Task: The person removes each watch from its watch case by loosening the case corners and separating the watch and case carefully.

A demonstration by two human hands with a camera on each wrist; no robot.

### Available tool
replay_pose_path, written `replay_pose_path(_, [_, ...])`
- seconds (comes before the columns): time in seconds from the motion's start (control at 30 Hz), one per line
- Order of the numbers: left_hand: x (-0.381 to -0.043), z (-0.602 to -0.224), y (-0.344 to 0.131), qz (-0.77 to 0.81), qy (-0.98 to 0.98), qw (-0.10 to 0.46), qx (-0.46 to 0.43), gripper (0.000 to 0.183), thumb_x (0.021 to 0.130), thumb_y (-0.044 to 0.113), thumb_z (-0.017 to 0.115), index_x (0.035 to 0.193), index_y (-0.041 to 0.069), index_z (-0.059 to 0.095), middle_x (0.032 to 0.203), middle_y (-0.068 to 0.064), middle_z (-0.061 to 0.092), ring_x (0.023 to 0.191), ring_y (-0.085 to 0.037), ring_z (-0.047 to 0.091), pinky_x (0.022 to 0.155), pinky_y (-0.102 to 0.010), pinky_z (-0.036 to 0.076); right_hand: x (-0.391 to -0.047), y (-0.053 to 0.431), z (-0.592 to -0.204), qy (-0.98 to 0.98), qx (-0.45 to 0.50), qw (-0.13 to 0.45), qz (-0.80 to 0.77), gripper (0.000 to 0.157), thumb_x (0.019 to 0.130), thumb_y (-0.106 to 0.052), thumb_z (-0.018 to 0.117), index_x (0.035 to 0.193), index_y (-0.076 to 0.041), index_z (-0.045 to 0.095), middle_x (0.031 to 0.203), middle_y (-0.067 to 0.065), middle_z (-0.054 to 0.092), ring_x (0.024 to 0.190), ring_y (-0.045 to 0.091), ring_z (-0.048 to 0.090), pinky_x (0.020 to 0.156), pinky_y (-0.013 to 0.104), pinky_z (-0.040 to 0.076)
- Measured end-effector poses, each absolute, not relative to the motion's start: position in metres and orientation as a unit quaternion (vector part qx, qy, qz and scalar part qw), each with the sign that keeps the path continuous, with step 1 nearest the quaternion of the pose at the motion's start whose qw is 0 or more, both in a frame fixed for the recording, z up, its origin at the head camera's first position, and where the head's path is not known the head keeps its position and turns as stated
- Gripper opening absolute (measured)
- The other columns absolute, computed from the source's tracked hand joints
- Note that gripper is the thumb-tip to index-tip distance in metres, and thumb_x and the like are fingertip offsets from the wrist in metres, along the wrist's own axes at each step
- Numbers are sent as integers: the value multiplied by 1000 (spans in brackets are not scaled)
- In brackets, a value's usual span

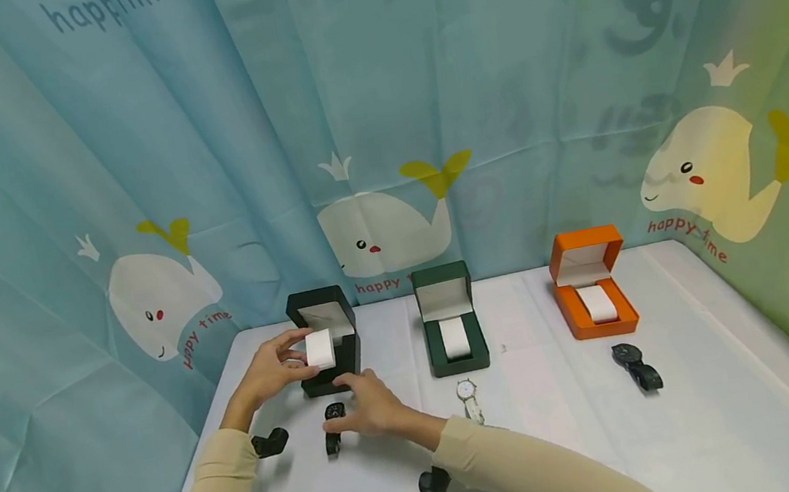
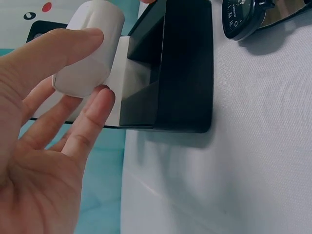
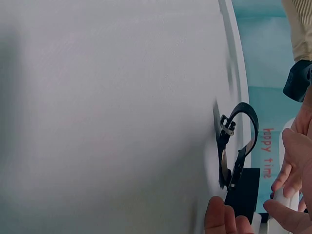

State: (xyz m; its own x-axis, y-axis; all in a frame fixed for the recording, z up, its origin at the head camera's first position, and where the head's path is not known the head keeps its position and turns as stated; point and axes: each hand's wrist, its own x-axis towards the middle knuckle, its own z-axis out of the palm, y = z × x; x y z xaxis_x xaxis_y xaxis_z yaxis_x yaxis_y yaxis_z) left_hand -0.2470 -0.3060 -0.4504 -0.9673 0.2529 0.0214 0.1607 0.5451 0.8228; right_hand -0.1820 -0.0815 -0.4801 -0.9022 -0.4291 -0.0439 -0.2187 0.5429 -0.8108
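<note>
My left hand pinches a white watch cushion between thumb and fingers. It holds the cushion over the black watch box, whose lid stands up with a pale lining; in the left wrist view the box's inner slot shows bare. My right hand hovers in front of that box, thumb and fingers apart, with nothing in its grasp. Close by its thumb is a black watch, its strap buckled into a loop, as the right wrist view shows of the strap.
A green watch box and an orange one stand open along the back, each with a white cushion inside. In front of them lie a silver watch and another black watch. A printed curtain hangs behind the table.
</note>
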Motion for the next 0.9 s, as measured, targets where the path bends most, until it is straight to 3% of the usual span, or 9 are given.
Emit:
replay_pose_path(0.23, [-249,-448,-303,442,887,50,120,70,86,2,82,148,-2,50,136,-28,55,108,-37,66,85,-39,60,-184,-73,-480,876,-186,109,-431,72,82,-42,87,141,-11,60,123,16,55,101,22,58,86,41,54])
replay_pose_path(0.37, [-251,-446,-300,423,896,52,123,69,84,-3,81,146,-3,51,135,-29,55,111,-42,65,86,-44,60,-186,-68,-480,877,-191,97,-430,71,82,-40,87,140,-10,60,120,16,56,96,19,56,82,38,53])
replay_pose_path(0.67, [-257,-444,-293,352,925,55,129,68,78,-4,83,141,-3,55,119,-28,63,98,-37,71,74,-41,61,-186,-62,-479,878,-193,91,-429,71,81,-39,88,140,-11,60,118,15,56,89,15,52,73,32,50])
replay_pose_path(0.9, [-261,-441,-290,301,937,47,171,66,78,-3,84,138,-6,57,129,-28,59,100,-39,68,75,-43,61,-186,-56,-477,875,-200,87,-432,71,82,-37,88,142,-10,59,118,17,56,89,16,53,73,32,49])
